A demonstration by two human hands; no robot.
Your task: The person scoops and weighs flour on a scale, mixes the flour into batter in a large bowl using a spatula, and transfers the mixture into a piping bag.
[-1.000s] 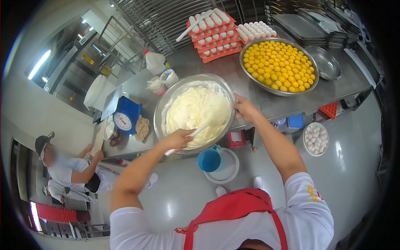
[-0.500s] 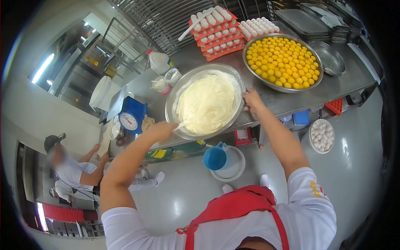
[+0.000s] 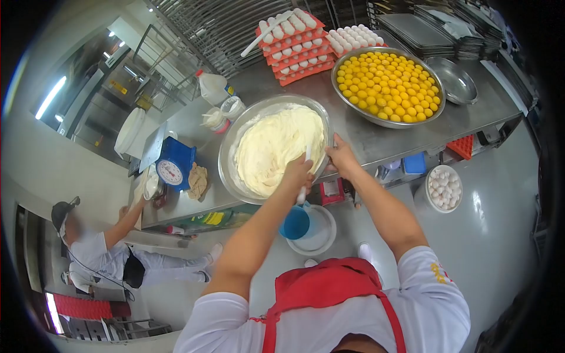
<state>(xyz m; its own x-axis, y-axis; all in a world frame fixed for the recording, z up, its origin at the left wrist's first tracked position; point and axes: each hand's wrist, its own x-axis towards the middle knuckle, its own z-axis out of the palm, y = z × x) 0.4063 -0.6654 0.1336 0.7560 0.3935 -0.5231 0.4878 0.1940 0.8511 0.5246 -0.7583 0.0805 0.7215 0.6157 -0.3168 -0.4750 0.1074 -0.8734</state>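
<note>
A large steel mixing bowl [image 3: 226,157] stands at the near edge of the steel table, holding a pale yellow, creamy batter [image 3: 273,144] with folds on its surface. My left hand [image 3: 299,175] is closed around a white spatula [image 3: 308,153]; its upper end lies over the batter at the bowl's right side, and its lower end sticks out below my fist. My right hand [image 3: 342,157] grips the bowl's right rim, fingers partly hidden. To the right stands a wide steel bowl [image 3: 385,122] full of egg yolks [image 3: 391,85].
Stacked egg trays [image 3: 297,50] stand behind. Left are a plastic jug [image 3: 215,88], a blue scale [image 3: 176,159] and a crumpled brown cloth [image 3: 198,179]. A blue pitcher [image 3: 295,222] and a bucket of eggs [image 3: 444,188] are below. A co-worker [image 3: 97,241] is at left.
My left hand has moved with the spatula from the bowl's lower left rim to its lower right side, close to my right hand. My right hand still holds the rim.
</note>
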